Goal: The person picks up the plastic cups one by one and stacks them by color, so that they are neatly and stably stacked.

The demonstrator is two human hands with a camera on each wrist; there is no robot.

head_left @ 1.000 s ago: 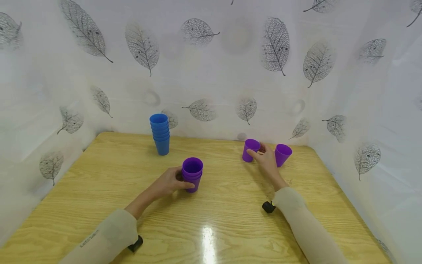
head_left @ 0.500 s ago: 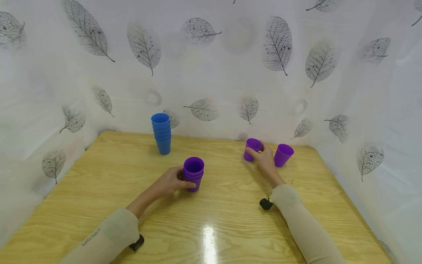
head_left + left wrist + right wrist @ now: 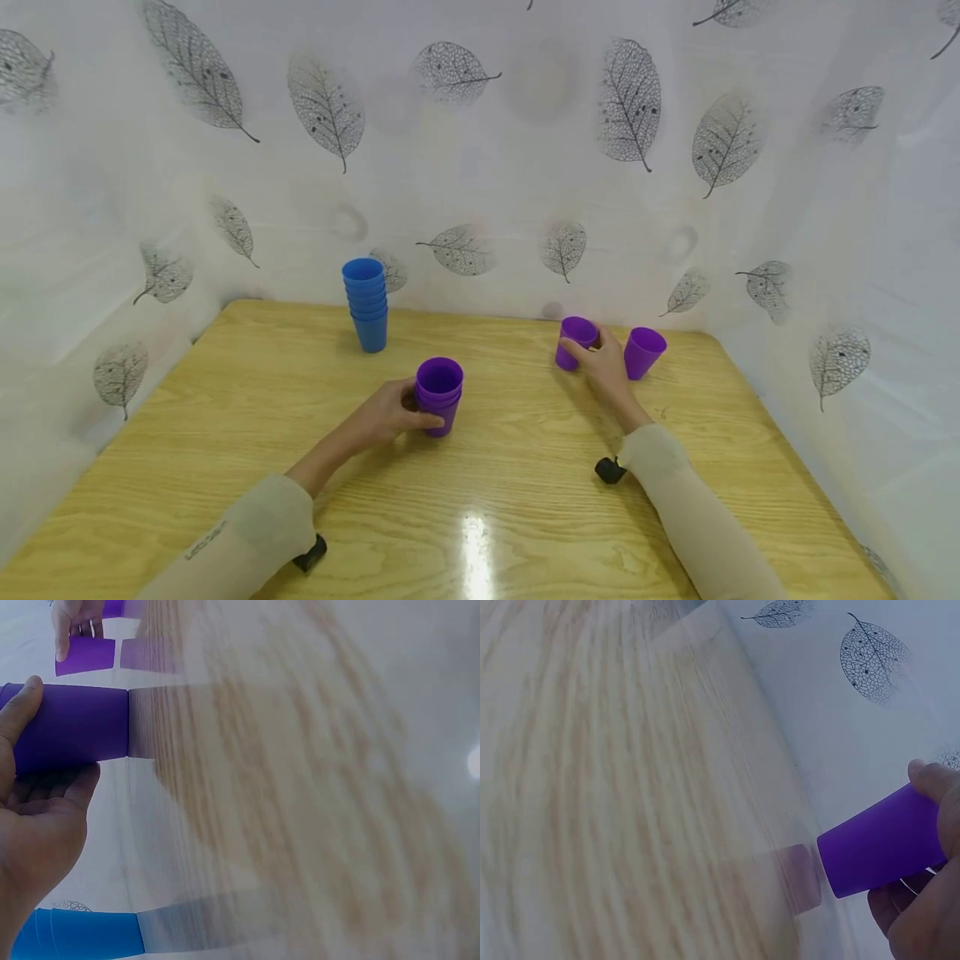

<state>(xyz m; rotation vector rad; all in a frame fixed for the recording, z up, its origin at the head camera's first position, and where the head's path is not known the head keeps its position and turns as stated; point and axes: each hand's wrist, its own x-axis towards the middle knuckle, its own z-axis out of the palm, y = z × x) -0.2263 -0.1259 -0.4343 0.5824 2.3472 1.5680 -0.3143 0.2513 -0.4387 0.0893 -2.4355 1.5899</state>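
Observation:
Near the middle of the table, my left hand [image 3: 386, 417] grips a short stack of nested purple cups [image 3: 439, 392], thumb on the near side. The left wrist view shows the stack [image 3: 75, 727] upright, its base at the tabletop. Farther back on the right, my right hand [image 3: 606, 367] holds a single purple cup [image 3: 573, 343] between thumb and fingers. In the right wrist view this cup [image 3: 881, 844] has its base at or just above the table; I cannot tell which. Just right of that hand stands another purple cup [image 3: 643, 353], apart from it.
A tall stack of blue cups [image 3: 367, 304] stands at the back left of the wooden table [image 3: 525, 517]. A white curtain with leaf prints [image 3: 480, 150] encloses the table's back and sides. Small black devices [image 3: 611, 470] sit at both wrists.
Both hands stay on their cups in nearly the same places. The cup in my right hand sits very slightly closer and to the right; the rest looks unchanged.

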